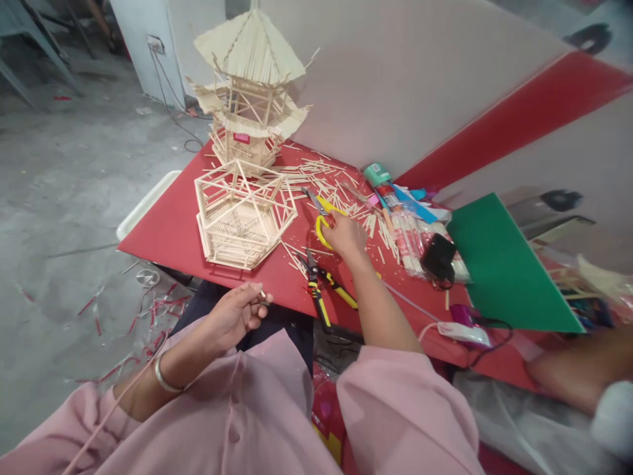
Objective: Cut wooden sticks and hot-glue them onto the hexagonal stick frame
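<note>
My left hand [241, 315] is held near the table's front edge, fingers curled in a pinch on a short wooden stick [264, 294]. Over the table, my right hand [346, 235] is closed on the yellow handles of a pair of scissors [324, 214], whose blades point away to the left. Just below lie black-and-yellow pliers-like cutters [319, 284] with their handles spread. A hexagonal stick frame [244, 214] stands to the left of the scissors. Behind it rises a tiered stick pagoda model [252, 86] with slatted roofs.
Loose sticks [329, 178] are strewn over the red table [163, 231]. At the right are packs of sticks [408, 241], a black device [438, 256], a green board [509, 270] and a white-and-purple tool with a cable [463, 333]. Another person's arm [578, 363] shows at the right edge.
</note>
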`<state>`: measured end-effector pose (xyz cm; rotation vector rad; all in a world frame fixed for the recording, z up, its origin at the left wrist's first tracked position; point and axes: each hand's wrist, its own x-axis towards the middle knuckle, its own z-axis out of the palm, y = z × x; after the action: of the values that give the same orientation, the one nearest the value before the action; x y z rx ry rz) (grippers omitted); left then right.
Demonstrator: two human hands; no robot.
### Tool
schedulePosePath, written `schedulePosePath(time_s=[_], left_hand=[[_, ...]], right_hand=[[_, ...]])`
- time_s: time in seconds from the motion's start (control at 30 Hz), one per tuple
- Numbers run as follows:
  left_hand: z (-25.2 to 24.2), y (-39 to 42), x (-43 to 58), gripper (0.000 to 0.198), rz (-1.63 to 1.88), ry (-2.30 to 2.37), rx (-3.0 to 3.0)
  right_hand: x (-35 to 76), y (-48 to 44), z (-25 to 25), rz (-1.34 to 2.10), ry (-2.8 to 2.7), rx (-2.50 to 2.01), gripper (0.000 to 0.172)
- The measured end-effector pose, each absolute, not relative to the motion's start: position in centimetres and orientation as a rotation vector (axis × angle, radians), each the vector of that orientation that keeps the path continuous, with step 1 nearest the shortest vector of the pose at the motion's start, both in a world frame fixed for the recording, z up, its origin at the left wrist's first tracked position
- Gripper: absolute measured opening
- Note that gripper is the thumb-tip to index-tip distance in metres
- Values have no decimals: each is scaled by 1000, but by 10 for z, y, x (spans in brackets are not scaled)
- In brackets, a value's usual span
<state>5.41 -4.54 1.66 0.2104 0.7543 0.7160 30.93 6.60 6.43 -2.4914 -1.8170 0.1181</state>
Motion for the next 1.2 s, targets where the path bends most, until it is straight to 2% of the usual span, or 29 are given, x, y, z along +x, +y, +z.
schedulePosePath(time_s=[0.13,0.27,0.43,0.57,0.83,1.03,1.2], left_hand=[[11,-39,37,27,835,765,292],[3,-29,29,25,856,803,273],[5,-16,28,19,763,840,268],[16,-7,26,31,650,841,190],[21,7,21,26,454,712,-39],[23,12,21,21,476,680,-165],[24,14,22,21,479,691,-211]], right_hand=[[311,73,49,-13,-1896,-2305,46],[318,16,46,-219,-1813,-2037,48],[326,-68,38,-225,-1487,-2235,54],[325,-101,26,-265,-1297,-2447,61],[335,-113,9,-217,-1204,-2509,57],[339,-115,5,-212,-1168,-2522,57],[335,-113,7,-181,-1025,-2631,50]])
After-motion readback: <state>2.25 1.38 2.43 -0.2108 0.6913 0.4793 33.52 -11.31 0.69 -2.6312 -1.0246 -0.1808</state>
